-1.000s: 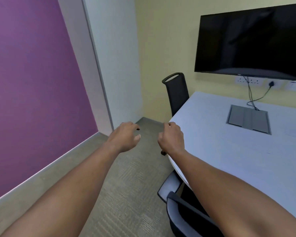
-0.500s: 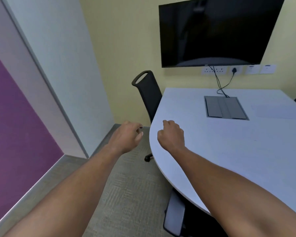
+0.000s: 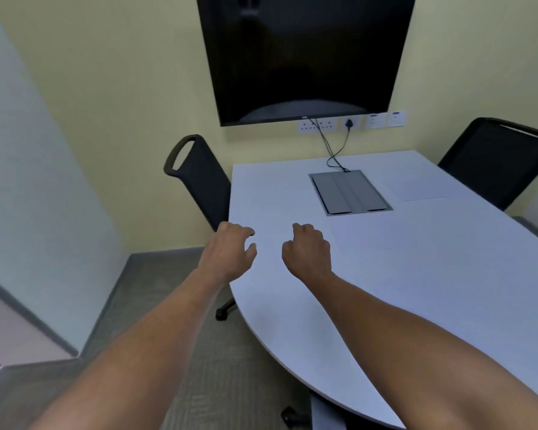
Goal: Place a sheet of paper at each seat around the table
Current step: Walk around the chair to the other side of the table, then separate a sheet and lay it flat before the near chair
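Observation:
The white table fills the right half of the head view. A white sheet of paper lies flat on it just right of my hands. A second sheet lies farther back, in front of the black chair at the far right. My left hand hovers at the table's left edge, empty, fingers loosely curled and apart. My right hand hovers over the tabletop beside it, also empty and loosely curled. Neither hand touches a sheet.
A black chair stands at the table's far left side, and part of another chair shows under the near edge. A grey cable box is set into the tabletop. A dark wall screen hangs above wall sockets.
The view has swung right, away from the purple wall and onto the table. Both hands now hang over the table's left part, and the two sheets and the right chair have come into view.

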`<state>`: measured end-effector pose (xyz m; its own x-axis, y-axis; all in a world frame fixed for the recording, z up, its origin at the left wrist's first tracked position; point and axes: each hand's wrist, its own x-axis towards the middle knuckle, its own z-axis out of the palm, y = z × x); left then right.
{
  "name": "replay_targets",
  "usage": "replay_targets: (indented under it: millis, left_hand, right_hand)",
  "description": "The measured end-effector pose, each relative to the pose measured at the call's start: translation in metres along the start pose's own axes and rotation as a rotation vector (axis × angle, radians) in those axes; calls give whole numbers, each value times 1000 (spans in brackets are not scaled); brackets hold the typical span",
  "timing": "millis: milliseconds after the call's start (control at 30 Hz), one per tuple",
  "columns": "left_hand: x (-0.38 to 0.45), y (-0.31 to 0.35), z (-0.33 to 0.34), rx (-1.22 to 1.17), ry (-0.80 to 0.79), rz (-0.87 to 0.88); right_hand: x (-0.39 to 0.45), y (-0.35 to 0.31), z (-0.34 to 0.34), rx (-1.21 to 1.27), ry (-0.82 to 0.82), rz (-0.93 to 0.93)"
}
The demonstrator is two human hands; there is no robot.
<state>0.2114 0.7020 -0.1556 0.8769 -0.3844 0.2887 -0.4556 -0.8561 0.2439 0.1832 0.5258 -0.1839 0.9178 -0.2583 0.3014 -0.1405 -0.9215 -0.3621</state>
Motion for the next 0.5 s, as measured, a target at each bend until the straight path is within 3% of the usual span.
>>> replay_targets:
  millis: [333,500]
  left_hand:
    - [136,-70,16,-115,-79,212]
    - [197,-84,40,-340,-187,223]
  right_hand:
    - [89,-29,32,-22,101,263]
    - [121,-26,42,26,176,376]
